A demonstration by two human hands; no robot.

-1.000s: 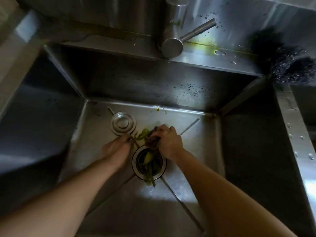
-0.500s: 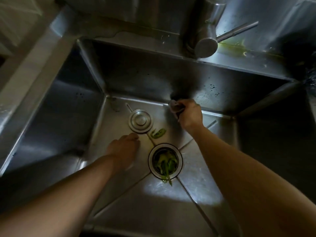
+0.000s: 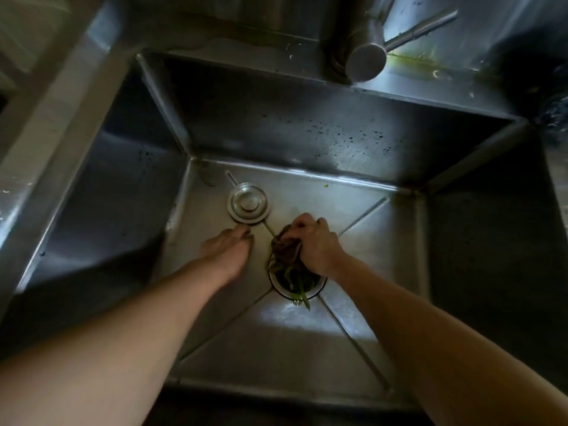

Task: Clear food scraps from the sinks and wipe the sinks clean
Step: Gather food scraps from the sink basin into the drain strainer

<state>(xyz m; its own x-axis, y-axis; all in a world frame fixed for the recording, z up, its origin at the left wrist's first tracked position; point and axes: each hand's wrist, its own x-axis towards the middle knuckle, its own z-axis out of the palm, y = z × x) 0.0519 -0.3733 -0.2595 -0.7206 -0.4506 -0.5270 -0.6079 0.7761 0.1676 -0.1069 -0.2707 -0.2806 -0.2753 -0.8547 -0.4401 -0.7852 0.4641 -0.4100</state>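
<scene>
Bunching a dark cloth [image 3: 284, 250] at the drain [image 3: 296, 279], the right hand [image 3: 316, 242] is curled round it; green scraps [image 3: 295, 279] are held in the drain. The left hand [image 3: 229, 247] is laid flat, fingers straight, on the sink [image 3: 307, 339] floor beside the stopper [image 3: 248, 203].

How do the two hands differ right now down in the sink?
The right hand is curled round a dark cloth at the drain; the left hand holds nothing, fingers straight. The right hand sits over the drain's green scraps; the left hand lies beside it, fingertips near the loose drain stopper. Both are on the sink floor.
</scene>
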